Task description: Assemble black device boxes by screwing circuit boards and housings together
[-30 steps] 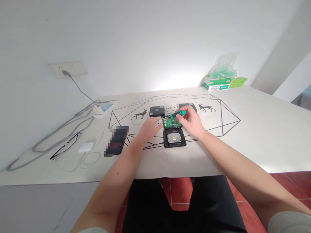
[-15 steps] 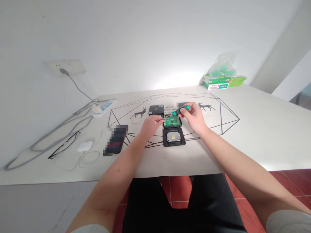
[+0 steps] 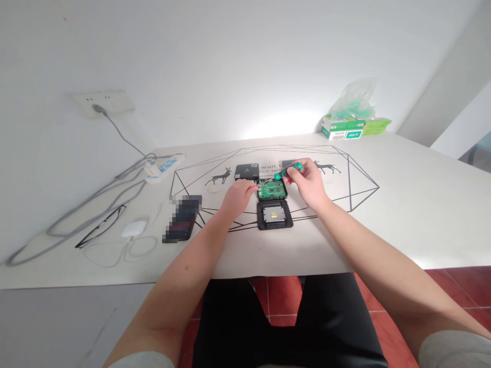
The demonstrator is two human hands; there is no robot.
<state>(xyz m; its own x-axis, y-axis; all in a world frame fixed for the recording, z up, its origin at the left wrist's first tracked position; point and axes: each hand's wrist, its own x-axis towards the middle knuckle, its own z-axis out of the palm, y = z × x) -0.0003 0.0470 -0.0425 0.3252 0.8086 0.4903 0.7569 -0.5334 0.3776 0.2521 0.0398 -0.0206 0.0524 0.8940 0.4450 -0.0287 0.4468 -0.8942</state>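
My right hand (image 3: pixel 308 183) is closed round the green and black handle of a screwdriver (image 3: pixel 288 171). The shaft slants down to the left, over a green circuit board (image 3: pixel 273 190) seated in an open black case. At the left edge of this case is my left hand (image 3: pixel 238 197), its fingers pressed together near the screwdriver's tip; what they hold, if anything, is too small to make out. Nearer to me lies a black cover (image 3: pixel 262 217) with a silver metal plate (image 3: pixel 274 214) inside it. A closed black box (image 3: pixel 246 171) sits just behind my left hand.
Another dark box (image 3: pixel 290 163) is partly hidden behind my right hand. On the left lie a phone (image 3: pixel 184 220), a white charger (image 3: pixel 134 229) with its cable, glasses (image 3: pixel 100 227) and a power strip (image 3: pixel 164 168). Green and white boxes (image 3: pixel 342 128) stand at the back right.
My right hand and the screwdriver handle have shifted slightly right and up. My left hand stays at the case's left edge. The whole view has tilted a little.
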